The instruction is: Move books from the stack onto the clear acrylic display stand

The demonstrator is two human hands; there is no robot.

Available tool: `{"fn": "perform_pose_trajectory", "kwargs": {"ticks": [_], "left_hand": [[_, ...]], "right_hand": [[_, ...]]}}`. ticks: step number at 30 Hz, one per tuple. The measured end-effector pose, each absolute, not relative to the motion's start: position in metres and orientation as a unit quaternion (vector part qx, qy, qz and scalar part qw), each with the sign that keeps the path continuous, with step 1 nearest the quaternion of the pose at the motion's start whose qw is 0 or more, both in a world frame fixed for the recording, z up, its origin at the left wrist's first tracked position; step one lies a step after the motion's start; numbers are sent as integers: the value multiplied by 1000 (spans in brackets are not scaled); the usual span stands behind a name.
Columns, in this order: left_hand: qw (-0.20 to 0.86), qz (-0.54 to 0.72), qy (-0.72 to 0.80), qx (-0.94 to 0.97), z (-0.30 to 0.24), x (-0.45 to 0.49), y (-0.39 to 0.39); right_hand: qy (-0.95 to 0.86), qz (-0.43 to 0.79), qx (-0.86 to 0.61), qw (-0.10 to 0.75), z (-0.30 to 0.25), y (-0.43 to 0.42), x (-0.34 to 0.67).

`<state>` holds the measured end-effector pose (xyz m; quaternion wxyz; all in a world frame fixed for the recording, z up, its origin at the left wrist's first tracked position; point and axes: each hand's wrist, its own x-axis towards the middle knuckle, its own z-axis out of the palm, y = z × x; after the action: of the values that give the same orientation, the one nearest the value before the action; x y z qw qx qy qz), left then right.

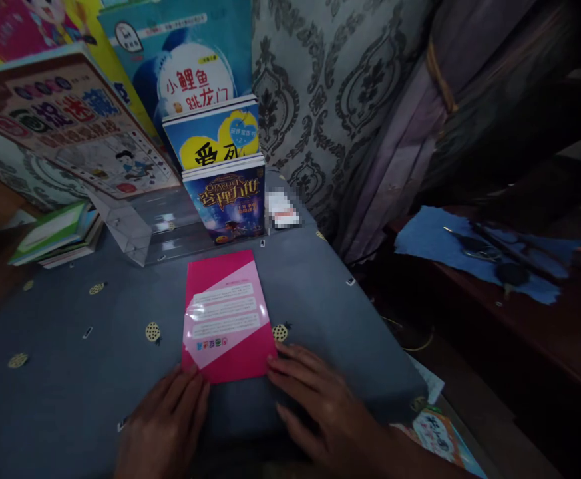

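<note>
A pink book (225, 313) lies flat on the table with its glossy face up. Pale text boxes on it appear upside down. Beside its lower left corner is my left hand (163, 419), its outstretched fingers close together and their tips touching the corner. My right hand (320, 399) rests at the lower right edge, fingers extended and thumb apart, with fingertips against the book. Neither hand is wrapped round it. Behind the book, a clear stand (125, 226) carries a dark blue book (233, 206), a blue and yellow book (215, 140) and a large puzzle-style book (85, 126).
A teal book (180, 53) stands at the back against the patterned wall covering (320, 86). Several thin books (60, 233) are stacked at the left. The grey tablecloth (330, 313) ends at the right; beyond it a blue cloth (430, 239) holds dark tools on another surface.
</note>
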<state>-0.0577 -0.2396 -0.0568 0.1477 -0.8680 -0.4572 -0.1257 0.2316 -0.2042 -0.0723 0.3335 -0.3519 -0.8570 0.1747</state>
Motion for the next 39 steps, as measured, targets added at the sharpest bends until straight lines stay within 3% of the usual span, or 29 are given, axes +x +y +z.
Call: {"fn": "perform_pose_trajectory", "kwargs": {"ticks": [5,8,12,14,20,23,32,39], "left_hand": [[199,-55,-510,-835,-25,-44,-210],[112,8,-571,-813,-9,-14,-174],[36,55,-587,-807,-5,26,-124],[38,63,-589,-805,-9,38,-105],[64,57,-582,-809,-29,44,-78],[56,56,-589,-804,-32,45,-75],[53,79,-632,-769,-28,66,-73],[49,81,-642,-761,-27,69,-70]], "right_hand": [[-859,287,-265,331,-60,-193,219],[-834,349,-260,340,-50,-160,214],[-725,416,-356,418,-49,-96,204],[-707,398,-385,441,-55,-67,198],[-806,250,-416,340,-77,-33,191],[-816,241,-418,318,-82,-31,194],[-639,461,-394,474,-98,-8,203],[-531,558,-392,504,-99,-5,207]]}}
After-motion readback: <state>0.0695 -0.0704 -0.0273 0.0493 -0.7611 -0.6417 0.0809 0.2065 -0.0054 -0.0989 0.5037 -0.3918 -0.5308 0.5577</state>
